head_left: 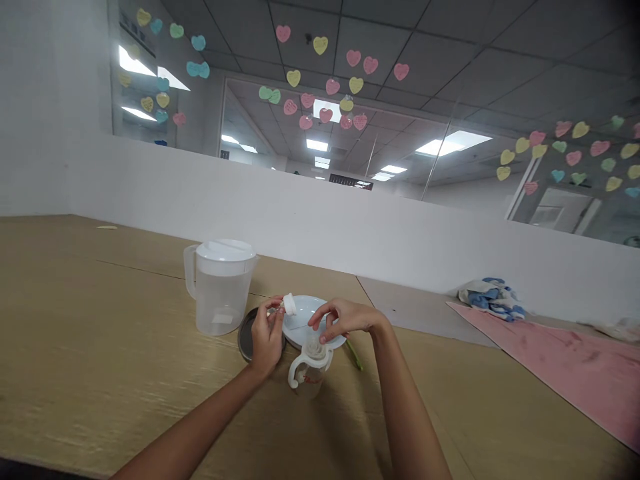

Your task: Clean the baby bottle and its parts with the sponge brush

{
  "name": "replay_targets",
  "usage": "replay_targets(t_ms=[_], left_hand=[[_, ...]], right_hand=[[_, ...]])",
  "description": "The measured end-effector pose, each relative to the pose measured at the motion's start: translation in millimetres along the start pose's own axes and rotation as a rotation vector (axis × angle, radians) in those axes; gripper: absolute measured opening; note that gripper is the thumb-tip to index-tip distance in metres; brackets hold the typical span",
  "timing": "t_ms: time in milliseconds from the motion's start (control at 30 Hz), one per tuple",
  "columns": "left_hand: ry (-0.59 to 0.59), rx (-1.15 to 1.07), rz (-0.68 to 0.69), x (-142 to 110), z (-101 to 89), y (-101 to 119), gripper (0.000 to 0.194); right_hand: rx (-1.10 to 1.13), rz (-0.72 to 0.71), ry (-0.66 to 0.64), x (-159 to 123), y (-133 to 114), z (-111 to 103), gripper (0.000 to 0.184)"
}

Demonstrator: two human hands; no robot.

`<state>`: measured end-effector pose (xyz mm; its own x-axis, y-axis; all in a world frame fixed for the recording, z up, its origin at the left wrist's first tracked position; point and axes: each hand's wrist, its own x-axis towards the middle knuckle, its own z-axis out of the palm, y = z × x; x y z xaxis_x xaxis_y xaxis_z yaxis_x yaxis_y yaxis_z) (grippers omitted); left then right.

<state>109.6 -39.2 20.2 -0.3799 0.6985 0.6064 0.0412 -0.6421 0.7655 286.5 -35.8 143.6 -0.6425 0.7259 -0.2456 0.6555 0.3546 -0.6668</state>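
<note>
**Left hand (267,337) pinches a small white cap (289,304) above a two-handled training cup (309,377)**

Along the far edge of the worktop (100,347) runs a low white partition (300,213), with paper hearts (321,45) stuck to the glass above it. Left of the middle, near that far edge, stands a clear plastic pitcher (221,303) with a white lid, its handle to the left. Just to its right lies a dark round lid (246,337), partly behind the left hand. That hand is closed to a tight pinch, thumb and fingertips holding the cap up over a round pale plate (303,319). The training cup stands in the middle of the worktop, at the near rim of the plate, with a translucent spout (313,347) on top. The right hand (347,318) comes in from the near edge, half open with its fingers curved down, and its fingertips (323,338) are at the spout; whether they grip it, I cannot tell. A thin green strip (354,355) lies just right of the plate. Farther right, a pink mat (565,370) runs off the worktop's right edge, with a crumpled blue-and-white cloth (493,300) beyond its far corner.
</note>
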Motion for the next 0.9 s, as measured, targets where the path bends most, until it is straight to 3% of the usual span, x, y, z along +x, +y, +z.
replay_targets(t_ms=[133, 200, 300, 467, 667, 900], left_hand=[[-0.043, -0.102, -0.012, -2.6, 2.4, 2.7, 0.024], [-0.056, -0.126, -0.020, -2.9, 3.3, 2.6, 0.024], [-0.075, -0.108, -0.039, -0.8, 3.2, -1.3, 0.024], [-0.084, -0.035, -0.028, 3.0, 0.9, -10.2, 0.027], [-0.134, 0.072, -0.036, 1.9, 0.2, -7.1, 0.029], [-0.111, 0.095, -0.070, 4.0, 0.5, -8.1, 0.030]], right_hand=[[0.205, -0.071, 0.172, 19.2, 1.9, 11.4, 0.056], [0.278, -0.134, 0.217, 31.8, 1.7, 18.3, 0.046], [0.260, -0.143, 0.321, 44.5, 0.5, 24.4, 0.028], [0.173, -0.078, 0.531, 46.5, 0.0, 25.8, 0.020], [0.024, -0.107, 0.557, 48.8, -1.5, 32.3, 0.019], [0.182, -0.149, 0.429, 48.1, -0.6, 29.9, 0.030]])
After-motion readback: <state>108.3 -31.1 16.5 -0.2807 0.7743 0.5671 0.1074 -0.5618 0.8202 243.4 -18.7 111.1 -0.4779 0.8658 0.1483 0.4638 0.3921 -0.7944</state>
